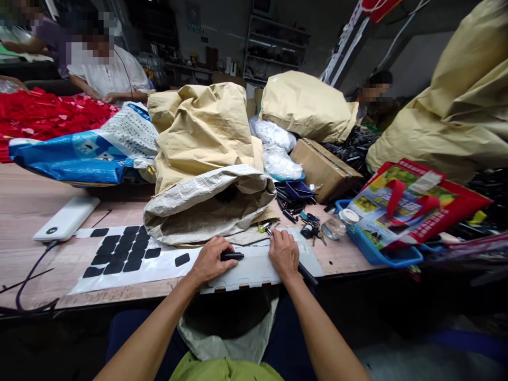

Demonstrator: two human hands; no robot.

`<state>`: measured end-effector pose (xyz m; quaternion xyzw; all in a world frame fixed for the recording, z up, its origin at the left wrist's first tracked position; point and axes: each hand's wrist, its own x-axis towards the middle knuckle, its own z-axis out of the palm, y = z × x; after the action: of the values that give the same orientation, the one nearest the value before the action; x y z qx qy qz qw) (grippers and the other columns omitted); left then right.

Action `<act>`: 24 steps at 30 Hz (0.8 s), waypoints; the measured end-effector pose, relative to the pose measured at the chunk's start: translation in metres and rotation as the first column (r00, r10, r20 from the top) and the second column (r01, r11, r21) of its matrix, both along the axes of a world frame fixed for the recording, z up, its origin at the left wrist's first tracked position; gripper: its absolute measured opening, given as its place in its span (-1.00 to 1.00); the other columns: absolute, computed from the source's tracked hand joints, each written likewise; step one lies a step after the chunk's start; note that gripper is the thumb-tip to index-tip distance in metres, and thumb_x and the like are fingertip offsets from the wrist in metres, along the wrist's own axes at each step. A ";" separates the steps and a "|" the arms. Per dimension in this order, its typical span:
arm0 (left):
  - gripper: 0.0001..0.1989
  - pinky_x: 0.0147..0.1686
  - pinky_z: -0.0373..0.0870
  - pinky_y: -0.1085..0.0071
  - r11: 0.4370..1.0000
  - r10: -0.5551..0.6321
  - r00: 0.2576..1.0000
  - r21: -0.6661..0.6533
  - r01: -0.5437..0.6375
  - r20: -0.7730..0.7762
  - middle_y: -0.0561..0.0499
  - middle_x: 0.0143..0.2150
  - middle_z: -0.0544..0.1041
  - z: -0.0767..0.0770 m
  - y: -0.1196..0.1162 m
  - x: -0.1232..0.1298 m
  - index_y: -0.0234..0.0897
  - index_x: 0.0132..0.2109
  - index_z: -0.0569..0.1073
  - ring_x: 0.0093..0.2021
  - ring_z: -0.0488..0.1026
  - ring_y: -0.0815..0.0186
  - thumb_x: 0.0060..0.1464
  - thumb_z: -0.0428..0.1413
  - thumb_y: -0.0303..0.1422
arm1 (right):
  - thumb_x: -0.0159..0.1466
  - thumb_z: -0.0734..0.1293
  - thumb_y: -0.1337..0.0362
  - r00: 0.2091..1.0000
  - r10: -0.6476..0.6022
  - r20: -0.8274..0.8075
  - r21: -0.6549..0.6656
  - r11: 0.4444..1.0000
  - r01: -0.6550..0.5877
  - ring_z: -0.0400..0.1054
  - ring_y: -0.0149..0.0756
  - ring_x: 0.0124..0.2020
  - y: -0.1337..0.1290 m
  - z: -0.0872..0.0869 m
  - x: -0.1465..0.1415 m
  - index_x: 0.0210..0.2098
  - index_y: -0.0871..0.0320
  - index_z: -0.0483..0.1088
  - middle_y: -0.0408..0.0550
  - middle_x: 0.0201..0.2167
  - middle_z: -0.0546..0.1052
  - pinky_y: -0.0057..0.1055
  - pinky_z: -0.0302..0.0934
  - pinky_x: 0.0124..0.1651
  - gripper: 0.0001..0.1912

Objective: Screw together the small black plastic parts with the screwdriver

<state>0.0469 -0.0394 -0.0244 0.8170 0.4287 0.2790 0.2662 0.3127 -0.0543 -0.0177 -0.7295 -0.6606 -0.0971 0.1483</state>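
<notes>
My left hand (212,260) is closed around a short black cylindrical piece (232,256) that points right, above a grey-white board (254,267) at the table's front edge. At the board's right part, my right hand (284,253) is closed, with a small shiny metal tip (270,230) showing at its fingertips. A black rod (307,274) lies by the right wrist, partly hidden by it. Left of my hands is a white sheet (159,267) bearing several black rounded squares (133,252). Just beyond the hands, an open woven sack (206,211) faces me.
A white power bank (66,218) with a cable lies left. Keys (317,230), a clear jar (334,227) and a blue tray (381,256) holding a colourful bag (413,203) stand right. Behind are a cardboard box (325,170) and large sacks (305,106). Other people sit farther back.
</notes>
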 end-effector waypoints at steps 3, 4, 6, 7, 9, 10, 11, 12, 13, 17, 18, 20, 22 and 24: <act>-0.80 -0.11 0.28 0.29 1.000 -0.004 1.000 -0.005 0.004 -0.016 -0.02 -0.22 0.50 -0.002 0.001 0.000 -0.22 -0.18 0.53 -0.11 0.37 0.15 0.07 0.32 -0.27 | 0.41 0.25 0.29 1.000 -0.001 0.011 0.005 1.000 0.001 0.24 -0.17 -0.12 -0.002 -0.001 -0.002 0.08 0.11 0.43 0.02 -0.14 0.46 -0.31 0.02 -0.13 -0.73; -0.81 -0.11 0.28 0.29 1.000 -0.006 1.000 -0.007 0.006 -0.020 -0.02 -0.22 0.49 -0.002 0.001 -0.001 -0.22 -0.17 0.53 -0.11 0.37 0.15 0.09 0.31 -0.27 | 0.41 0.25 0.29 1.000 -0.003 0.015 0.002 1.000 0.003 0.23 -0.16 -0.12 -0.002 0.000 -0.003 0.07 0.11 0.43 0.02 -0.14 0.46 -0.31 0.01 -0.13 -0.73; -0.81 -0.11 0.27 0.29 1.000 -0.015 1.000 -0.010 0.015 -0.025 -0.03 -0.23 0.49 -0.004 0.001 -0.001 -0.22 -0.16 0.53 -0.11 0.37 0.15 0.12 0.29 -0.25 | 0.42 0.24 0.29 1.000 -0.004 0.025 -0.002 1.000 0.004 0.23 -0.16 -0.12 -0.003 0.001 -0.003 0.06 0.11 0.43 0.02 -0.14 0.45 -0.30 0.01 -0.13 -0.74; -0.80 -0.11 0.27 0.29 1.000 -0.020 0.999 -0.010 0.020 -0.027 -0.03 -0.23 0.49 -0.004 0.001 -0.002 -0.22 -0.16 0.53 -0.12 0.37 0.15 0.13 0.28 -0.23 | 0.42 0.24 0.29 1.000 -0.005 0.028 -0.001 1.000 0.005 0.23 -0.16 -0.12 -0.002 0.001 -0.003 0.06 0.12 0.42 0.02 -0.14 0.45 -0.30 0.01 -0.13 -0.74; -0.80 -0.11 0.27 0.29 1.000 -0.024 0.999 -0.009 0.024 -0.030 -0.03 -0.23 0.49 -0.005 0.001 -0.002 -0.22 -0.16 0.54 -0.12 0.37 0.15 0.16 0.27 -0.21 | 0.42 0.23 0.29 0.999 -0.007 0.032 0.003 1.000 0.007 0.23 -0.15 -0.12 -0.002 0.001 -0.003 0.06 0.12 0.42 0.03 -0.14 0.44 -0.30 0.01 -0.13 -0.74; -0.80 -0.12 0.26 0.29 1.000 -0.025 0.999 -0.009 0.025 -0.031 -0.03 -0.23 0.49 -0.005 0.002 -0.002 -0.22 -0.16 0.54 -0.12 0.37 0.15 0.17 0.26 -0.20 | 0.42 0.23 0.29 0.999 -0.008 0.032 0.005 1.000 0.008 0.23 -0.16 -0.12 -0.002 0.001 -0.003 0.05 0.13 0.42 0.03 -0.14 0.44 -0.30 0.01 -0.13 -0.74; -0.80 -0.12 0.26 0.29 1.000 -0.024 0.999 -0.007 0.024 -0.032 -0.02 -0.23 0.49 -0.005 0.002 -0.002 -0.22 -0.16 0.54 -0.12 0.37 0.14 0.18 0.25 -0.19 | 0.41 0.23 0.29 0.999 -0.009 0.031 0.006 1.000 0.009 0.23 -0.16 -0.12 -0.002 0.001 -0.003 0.05 0.13 0.42 0.03 -0.14 0.44 -0.30 0.01 -0.13 -0.74; -0.80 -0.12 0.26 0.29 1.000 -0.022 0.999 -0.006 0.022 -0.029 -0.03 -0.23 0.49 -0.004 0.003 -0.002 -0.22 -0.17 0.54 -0.12 0.37 0.14 0.19 0.24 -0.19 | 0.41 0.24 0.29 0.999 -0.011 0.031 0.006 1.000 0.011 0.23 -0.15 -0.12 -0.002 0.001 -0.003 0.05 0.13 0.42 0.03 -0.14 0.44 -0.30 0.01 -0.13 -0.75; -0.79 -0.12 0.27 0.29 1.000 -0.019 1.000 -0.003 0.019 -0.023 -0.03 -0.23 0.49 -0.002 0.002 -0.002 -0.22 -0.17 0.54 -0.12 0.38 0.14 0.19 0.23 -0.18 | 0.41 0.24 0.29 1.000 -0.011 0.030 0.005 1.000 0.011 0.23 -0.15 -0.12 -0.002 0.000 -0.003 0.05 0.13 0.42 0.03 -0.14 0.44 -0.30 0.02 -0.13 -0.75; -0.78 -0.07 0.29 0.26 0.999 -0.045 0.998 -0.020 0.046 0.036 -0.05 -0.18 0.52 0.017 -0.017 0.001 -0.21 -0.13 0.53 -0.10 0.39 0.14 0.24 0.18 -0.16 | 0.40 0.25 0.28 1.000 -0.008 0.022 0.007 1.000 0.008 0.23 -0.15 -0.11 -0.002 0.000 -0.003 0.04 0.13 0.42 0.03 -0.12 0.45 -0.29 0.03 -0.12 -0.75; -0.78 -0.06 0.30 0.27 0.995 -0.078 0.995 -0.050 0.081 0.057 -0.06 -0.15 0.53 0.024 -0.028 0.003 -0.20 -0.11 0.53 -0.10 0.41 0.15 0.26 0.16 -0.16 | 0.40 0.25 0.28 1.000 -0.008 0.021 0.009 1.000 0.007 0.23 -0.15 -0.11 -0.002 0.000 -0.002 0.04 0.13 0.41 0.03 -0.11 0.45 -0.29 0.04 -0.12 -0.75; -0.78 -0.10 0.32 0.32 0.969 -0.175 0.980 -0.161 0.189 0.098 -0.04 -0.14 0.55 0.033 -0.058 0.006 -0.17 -0.06 0.52 -0.13 0.44 0.20 0.29 0.13 -0.16 | 0.40 0.25 0.28 1.000 -0.008 0.022 0.011 1.000 0.008 0.24 -0.16 -0.11 -0.002 -0.001 -0.002 0.04 0.13 0.41 0.03 -0.11 0.46 -0.29 0.04 -0.12 -0.75; -0.79 -0.20 0.32 0.37 0.908 -0.267 0.957 -0.304 0.288 0.110 0.02 -0.19 0.57 0.030 -0.091 0.010 -0.12 -0.06 0.51 -0.21 0.47 0.25 0.28 0.13 -0.15 | 0.39 0.25 0.29 1.000 -0.007 0.022 0.013 1.000 0.007 0.24 -0.15 -0.10 -0.002 -0.001 -0.002 0.04 0.14 0.41 0.04 -0.11 0.46 -0.29 0.04 -0.12 -0.75; -0.84 -0.26 0.31 0.39 0.862 -0.298 0.953 -0.413 0.294 0.055 0.07 -0.25 0.57 0.013 -0.119 0.013 -0.10 -0.11 0.51 -0.26 0.49 0.26 0.23 0.17 -0.17 | 0.39 0.25 0.29 1.000 -0.004 0.020 0.016 1.000 0.004 0.24 -0.14 -0.10 -0.001 -0.002 -0.001 0.04 0.14 0.41 0.04 -0.12 0.46 -0.29 0.03 -0.12 -0.75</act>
<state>0.0603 -0.1585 -0.0119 0.7988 0.3491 0.1327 0.4717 0.3113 -0.0554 -0.0196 -0.7287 -0.6597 -0.1099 0.1475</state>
